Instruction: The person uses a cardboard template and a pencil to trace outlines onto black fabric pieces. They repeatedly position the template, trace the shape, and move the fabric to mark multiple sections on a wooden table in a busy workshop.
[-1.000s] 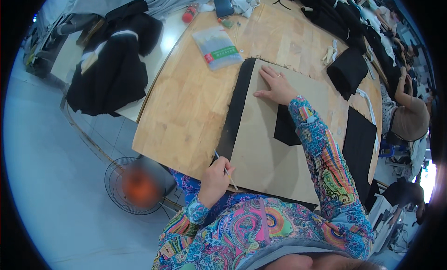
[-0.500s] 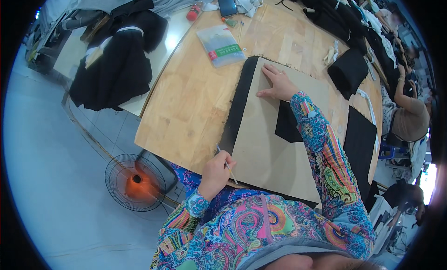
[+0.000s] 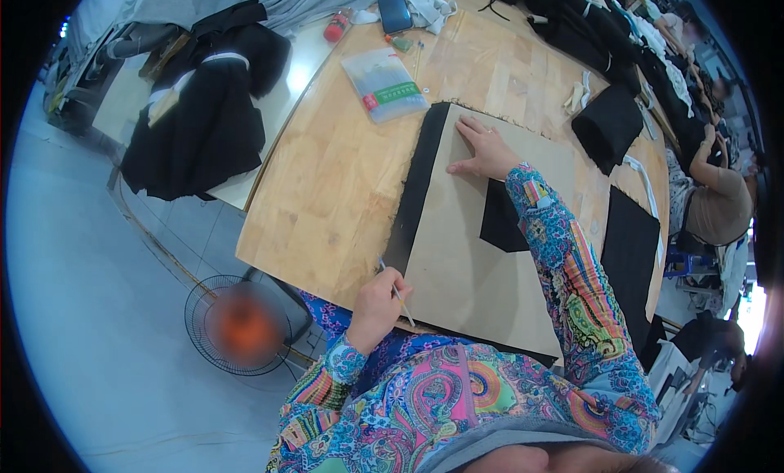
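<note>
A large beige card pattern piece [image 3: 469,265] with a cut-out lies over black fabric [image 3: 415,171] on the wooden table. Black shows through the cut-out [image 3: 502,220] and along the left and near edges. My left hand [image 3: 378,308] is closed around a thin pen-like marker [image 3: 399,295] at the card's near left corner. The marker's light lower end is close to the card's near edge; whether it touches is too small to tell. Toward the card's far end, my right hand [image 3: 490,151] rests flat on it, fingers spread.
Beyond the card are a clear plastic packet [image 3: 384,85], a red-capped bottle [image 3: 336,26] and a dark phone [image 3: 395,13]. To the right lie a black fabric roll [image 3: 608,126] and a black panel [image 3: 630,240]. A floor fan [image 3: 241,324] stands left; another person [image 3: 714,187] sits at right.
The whole view has shifted slightly. Both hands keep their places on the card, and the left one still grips the marker.
</note>
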`<state>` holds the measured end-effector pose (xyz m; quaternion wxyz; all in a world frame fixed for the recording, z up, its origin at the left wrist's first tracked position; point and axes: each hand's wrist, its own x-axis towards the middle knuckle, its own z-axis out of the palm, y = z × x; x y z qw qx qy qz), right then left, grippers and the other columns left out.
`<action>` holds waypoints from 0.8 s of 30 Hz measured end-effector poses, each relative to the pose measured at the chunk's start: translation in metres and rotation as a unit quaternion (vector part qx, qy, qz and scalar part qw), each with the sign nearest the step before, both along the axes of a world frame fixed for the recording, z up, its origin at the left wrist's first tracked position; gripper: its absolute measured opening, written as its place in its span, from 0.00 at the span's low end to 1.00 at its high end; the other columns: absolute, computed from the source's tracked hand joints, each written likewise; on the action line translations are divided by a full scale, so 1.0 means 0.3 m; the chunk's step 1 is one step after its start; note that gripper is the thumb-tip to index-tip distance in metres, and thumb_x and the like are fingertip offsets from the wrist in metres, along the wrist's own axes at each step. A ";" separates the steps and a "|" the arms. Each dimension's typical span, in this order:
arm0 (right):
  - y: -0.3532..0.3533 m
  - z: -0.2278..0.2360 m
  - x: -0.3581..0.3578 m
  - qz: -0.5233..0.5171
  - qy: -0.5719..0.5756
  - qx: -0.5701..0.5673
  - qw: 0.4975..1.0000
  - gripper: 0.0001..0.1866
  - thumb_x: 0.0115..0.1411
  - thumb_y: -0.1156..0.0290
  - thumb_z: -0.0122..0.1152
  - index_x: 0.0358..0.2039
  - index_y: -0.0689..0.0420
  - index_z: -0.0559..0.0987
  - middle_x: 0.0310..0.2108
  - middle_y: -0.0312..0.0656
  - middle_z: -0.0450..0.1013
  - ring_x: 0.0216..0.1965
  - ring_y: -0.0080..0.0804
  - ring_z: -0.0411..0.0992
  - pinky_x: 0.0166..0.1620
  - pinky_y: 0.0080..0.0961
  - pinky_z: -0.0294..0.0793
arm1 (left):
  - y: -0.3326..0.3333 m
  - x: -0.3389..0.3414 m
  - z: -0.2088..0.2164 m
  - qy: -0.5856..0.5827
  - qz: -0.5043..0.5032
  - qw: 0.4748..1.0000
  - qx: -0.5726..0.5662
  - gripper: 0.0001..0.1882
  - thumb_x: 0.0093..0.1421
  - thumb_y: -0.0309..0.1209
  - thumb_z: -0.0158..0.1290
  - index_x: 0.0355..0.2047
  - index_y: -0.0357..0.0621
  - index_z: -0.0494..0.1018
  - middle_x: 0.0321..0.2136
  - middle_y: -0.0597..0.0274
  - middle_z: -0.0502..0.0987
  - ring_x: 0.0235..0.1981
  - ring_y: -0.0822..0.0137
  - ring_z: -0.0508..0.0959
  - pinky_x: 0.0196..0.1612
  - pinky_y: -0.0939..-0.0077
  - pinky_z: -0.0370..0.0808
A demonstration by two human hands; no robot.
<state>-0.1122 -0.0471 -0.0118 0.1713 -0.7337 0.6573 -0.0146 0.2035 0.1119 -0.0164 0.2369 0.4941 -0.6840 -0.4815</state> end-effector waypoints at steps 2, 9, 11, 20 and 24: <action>-0.001 0.000 0.007 0.001 0.000 0.005 1.000 0.57 0.44 0.35 0.64 0.65 0.60 0.56 0.67 0.48 0.48 0.69 0.47 0.44 0.67 0.53 0.42 | 0.000 0.004 -0.001 -0.006 0.000 1.000 0.000 0.10 0.55 0.26 0.59 0.27 0.39 0.66 0.16 0.60 0.65 0.18 0.69 0.65 0.23 0.72 0.64; 0.001 -0.002 0.001 0.000 -0.001 0.005 1.000 0.57 0.44 0.36 0.65 0.65 0.61 0.56 0.67 0.49 0.48 0.69 0.47 0.44 0.67 0.53 0.42 | -0.003 -0.002 -0.003 -0.003 -0.003 1.000 0.007 0.11 0.54 0.26 0.60 0.26 0.39 0.66 0.16 0.61 0.65 0.18 0.70 0.65 0.23 0.73 0.64; -0.001 -0.004 0.003 0.002 -0.006 0.004 1.000 0.57 0.44 0.36 0.65 0.65 0.61 0.55 0.67 0.49 0.48 0.69 0.47 0.44 0.67 0.53 0.42 | -0.003 0.000 -0.003 -0.004 -0.003 1.000 0.000 0.11 0.54 0.26 0.60 0.26 0.39 0.66 0.16 0.61 0.65 0.18 0.70 0.65 0.23 0.74 0.64; 0.000 -0.015 0.001 0.001 -0.007 -0.001 1.000 0.57 0.44 0.36 0.66 0.65 0.61 0.56 0.68 0.48 0.48 0.69 0.47 0.43 0.67 0.53 0.41 | -0.003 0.000 0.001 -0.010 0.000 1.000 0.005 0.11 0.54 0.27 0.60 0.26 0.39 0.67 0.16 0.60 0.66 0.18 0.70 0.66 0.22 0.73 0.64; -0.002 -0.013 0.005 0.000 -0.014 -0.010 1.000 0.56 0.43 0.38 0.67 0.64 0.61 0.57 0.67 0.48 0.48 0.69 0.47 0.43 0.67 0.53 0.42 | -0.003 0.002 0.000 -0.010 0.005 1.000 0.003 0.11 0.54 0.27 0.60 0.26 0.39 0.67 0.16 0.60 0.67 0.18 0.69 0.66 0.22 0.72 0.64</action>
